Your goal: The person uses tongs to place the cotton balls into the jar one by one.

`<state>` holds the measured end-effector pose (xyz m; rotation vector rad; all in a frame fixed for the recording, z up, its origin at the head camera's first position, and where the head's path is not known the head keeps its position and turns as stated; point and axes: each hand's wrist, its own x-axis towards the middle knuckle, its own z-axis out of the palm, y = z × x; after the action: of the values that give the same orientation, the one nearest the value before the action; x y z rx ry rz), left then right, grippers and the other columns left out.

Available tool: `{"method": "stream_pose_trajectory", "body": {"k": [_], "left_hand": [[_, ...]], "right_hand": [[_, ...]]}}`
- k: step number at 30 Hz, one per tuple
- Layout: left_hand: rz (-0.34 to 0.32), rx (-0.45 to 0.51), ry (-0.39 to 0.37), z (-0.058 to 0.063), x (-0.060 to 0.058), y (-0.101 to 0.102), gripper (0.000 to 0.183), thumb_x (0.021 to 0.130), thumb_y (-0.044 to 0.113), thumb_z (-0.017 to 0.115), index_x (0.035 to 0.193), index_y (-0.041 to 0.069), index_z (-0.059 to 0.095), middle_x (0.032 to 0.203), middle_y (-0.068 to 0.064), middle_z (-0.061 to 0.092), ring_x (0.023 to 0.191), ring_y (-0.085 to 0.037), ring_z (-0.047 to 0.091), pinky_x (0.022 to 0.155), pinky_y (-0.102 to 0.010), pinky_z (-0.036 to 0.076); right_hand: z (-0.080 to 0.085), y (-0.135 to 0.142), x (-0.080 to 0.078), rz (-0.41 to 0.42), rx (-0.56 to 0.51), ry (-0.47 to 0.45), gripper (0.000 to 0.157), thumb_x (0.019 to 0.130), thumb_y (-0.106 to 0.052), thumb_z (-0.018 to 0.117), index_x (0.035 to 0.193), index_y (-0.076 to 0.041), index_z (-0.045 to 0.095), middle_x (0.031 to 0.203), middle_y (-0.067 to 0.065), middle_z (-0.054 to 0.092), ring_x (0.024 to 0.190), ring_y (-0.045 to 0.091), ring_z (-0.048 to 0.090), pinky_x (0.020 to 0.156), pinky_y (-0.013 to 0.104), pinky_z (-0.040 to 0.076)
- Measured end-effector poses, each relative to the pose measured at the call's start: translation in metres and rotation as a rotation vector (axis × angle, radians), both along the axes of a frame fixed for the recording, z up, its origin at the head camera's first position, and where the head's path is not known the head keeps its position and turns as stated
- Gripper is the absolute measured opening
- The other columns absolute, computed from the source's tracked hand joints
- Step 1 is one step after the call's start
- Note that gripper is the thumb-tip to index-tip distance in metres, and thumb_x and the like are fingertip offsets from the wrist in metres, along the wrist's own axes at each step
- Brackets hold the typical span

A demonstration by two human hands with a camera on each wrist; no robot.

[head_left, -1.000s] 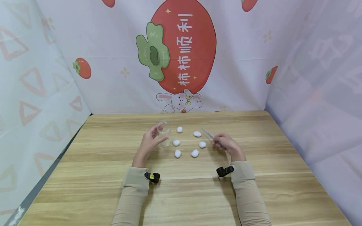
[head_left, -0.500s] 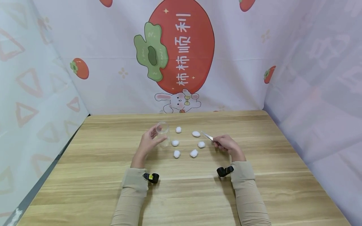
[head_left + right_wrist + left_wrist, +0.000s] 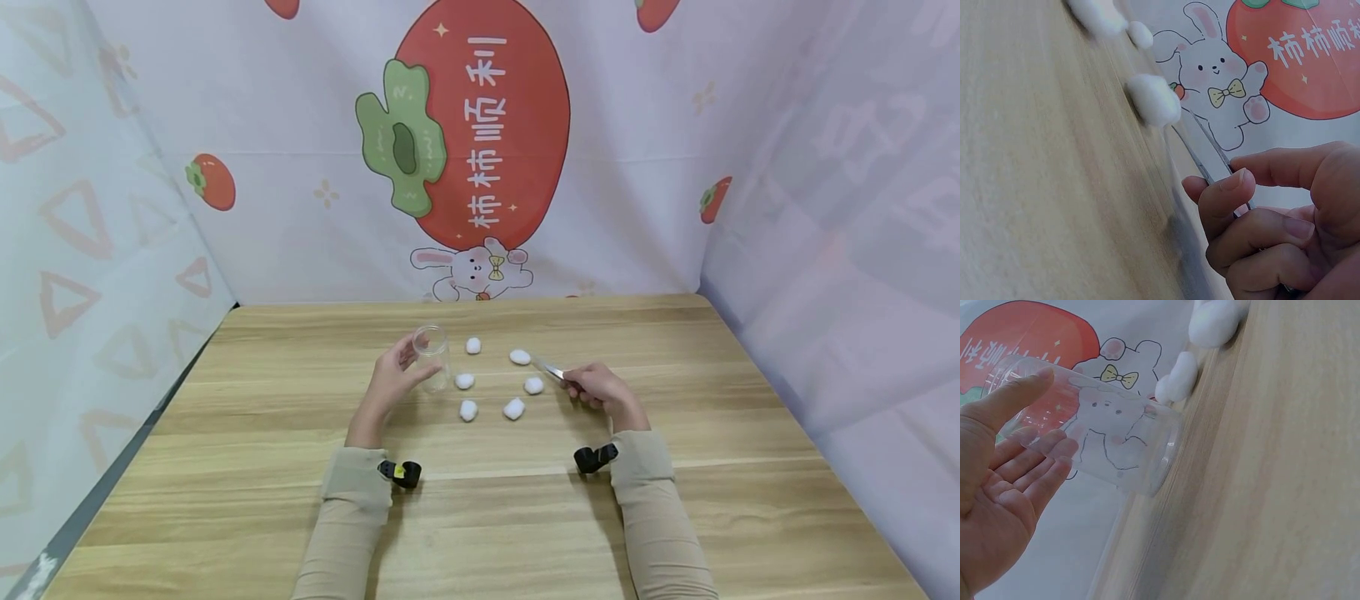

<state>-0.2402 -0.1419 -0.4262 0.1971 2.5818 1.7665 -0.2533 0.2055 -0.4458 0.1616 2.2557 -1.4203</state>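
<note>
Left hand [image 3: 391, 375] holds jar [image 3: 438, 353]. Right of jar, right hand [image 3: 602, 387] grips tweezers [image 3: 552, 371]. Only right wrist view shows them parted.

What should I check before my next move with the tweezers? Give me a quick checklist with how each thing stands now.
1. Left hand holding the clear jar: ok, between thumb and fingers.
2. Jar mouth facing up, without a lid: ok.
3. Right hand gripping the tweezers: ok.
4. Tweezer prongs apart: ok, with nothing between them.
5. Tips touching the nearest cotton ball: cannot tell; they are very close.
6. All six cotton balls lying on the table: ok.
</note>
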Motion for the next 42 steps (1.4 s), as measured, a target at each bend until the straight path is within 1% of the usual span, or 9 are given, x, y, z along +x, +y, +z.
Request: {"method": "stream_pose_trajectory", "body": {"k": [3, 4, 10, 18, 20, 25, 28, 34, 42], "left_hand": [[0.002, -0.012, -0.018, 0.015, 0.010, 0.004, 0.068, 0.085, 0.009, 0.072, 0.143, -0.006, 0.038, 0.143, -0.028, 0.048, 0.137, -0.039, 0.045, 0.120, -0.042, 0.037], [0.002, -0.018, -0.011, 0.018, 0.012, 0.004, 0.067, 0.086, 0.009, 0.071, 0.142, -0.006, 0.038, 0.142, -0.029, 0.048, 0.137, -0.040, 0.045, 0.120, -0.043, 0.037], [0.001, -0.040, 0.006, 0.016, 0.010, 0.004, 0.067, 0.087, 0.010, 0.070, 0.142, -0.008, 0.037, 0.140, -0.031, 0.048, 0.135, -0.043, 0.045, 0.118, -0.047, 0.038], [0.003, -0.017, -0.015, 0.021, 0.013, 0.004, 0.068, 0.086, 0.010, 0.071, 0.143, -0.005, 0.037, 0.142, -0.028, 0.048, 0.137, -0.039, 0.045, 0.120, -0.042, 0.038], [0.003, -0.010, -0.015, 0.018, 0.011, 0.003, 0.069, 0.086, 0.009, 0.072, 0.144, -0.005, 0.037, 0.143, -0.028, 0.048, 0.137, -0.039, 0.045, 0.120, -0.042, 0.037], [-0.004, 0.009, -0.010, -0.002, -0.003, -0.001, 0.072, 0.084, 0.012, 0.074, 0.144, -0.004, 0.037, 0.143, -0.027, 0.048, 0.138, -0.038, 0.044, 0.121, -0.042, 0.037], [-0.005, 0.011, 0.003, -0.011, -0.008, -0.002, 0.073, 0.084, 0.016, 0.075, 0.144, -0.002, 0.038, 0.143, -0.025, 0.049, 0.137, -0.037, 0.045, 0.120, -0.041, 0.037], [0.004, 0.004, 0.031, -0.015, -0.009, -0.003, 0.072, 0.083, 0.018, 0.076, 0.143, 0.001, 0.041, 0.141, -0.023, 0.052, 0.136, -0.036, 0.048, 0.119, -0.041, 0.040], [0.008, -0.002, 0.025, -0.015, -0.008, -0.003, 0.072, 0.083, 0.017, 0.076, 0.143, 0.000, 0.040, 0.142, -0.024, 0.052, 0.136, -0.037, 0.047, 0.119, -0.041, 0.039]], "right_hand": [[0.001, -0.001, 0.001, -0.002, 0.003, 0.000, 0.031, 0.101, -0.025, 0.045, 0.096, -0.001, 0.064, 0.059, -0.009, 0.049, 0.044, 0.001, 0.030, 0.039, 0.014, 0.024], [0.001, -0.002, 0.001, -0.002, 0.003, -0.002, 0.030, 0.101, -0.025, 0.046, 0.096, -0.001, 0.064, 0.059, -0.009, 0.049, 0.044, 0.001, 0.030, 0.039, 0.014, 0.024], [0.000, -0.004, 0.000, -0.002, 0.000, 0.000, 0.030, 0.101, -0.025, 0.045, 0.096, -0.001, 0.064, 0.059, -0.009, 0.049, 0.044, 0.001, 0.031, 0.040, 0.014, 0.024], [-0.002, -0.008, -0.002, -0.008, -0.002, -0.005, 0.030, 0.101, -0.025, 0.045, 0.091, -0.004, 0.064, 0.057, -0.008, 0.050, 0.043, 0.002, 0.030, 0.039, 0.015, 0.025], [-0.002, -0.009, -0.003, -0.011, -0.006, -0.010, 0.030, 0.101, -0.026, 0.045, 0.090, -0.005, 0.064, 0.057, -0.008, 0.050, 0.043, 0.003, 0.030, 0.039, 0.015, 0.025], [-0.003, -0.009, -0.004, -0.016, -0.006, -0.031, 0.031, 0.102, -0.027, 0.044, 0.091, -0.005, 0.064, 0.057, -0.008, 0.051, 0.042, 0.003, 0.029, 0.039, 0.016, 0.025], [-0.004, -0.009, -0.004, -0.026, 0.002, -0.039, 0.032, 0.101, -0.028, 0.045, 0.091, -0.005, 0.065, 0.057, -0.007, 0.052, 0.043, 0.003, 0.030, 0.040, 0.016, 0.026], [-0.004, -0.010, -0.006, -0.017, 0.010, -0.038, 0.034, 0.102, -0.030, 0.045, 0.095, -0.005, 0.066, 0.059, -0.008, 0.052, 0.044, 0.003, 0.031, 0.040, 0.016, 0.026], [-0.007, -0.011, -0.012, -0.005, 0.045, -0.049, 0.032, 0.101, -0.029, 0.047, 0.086, -0.009, 0.066, 0.057, -0.009, 0.051, 0.044, 0.004, 0.033, 0.041, 0.017, 0.026]]}}
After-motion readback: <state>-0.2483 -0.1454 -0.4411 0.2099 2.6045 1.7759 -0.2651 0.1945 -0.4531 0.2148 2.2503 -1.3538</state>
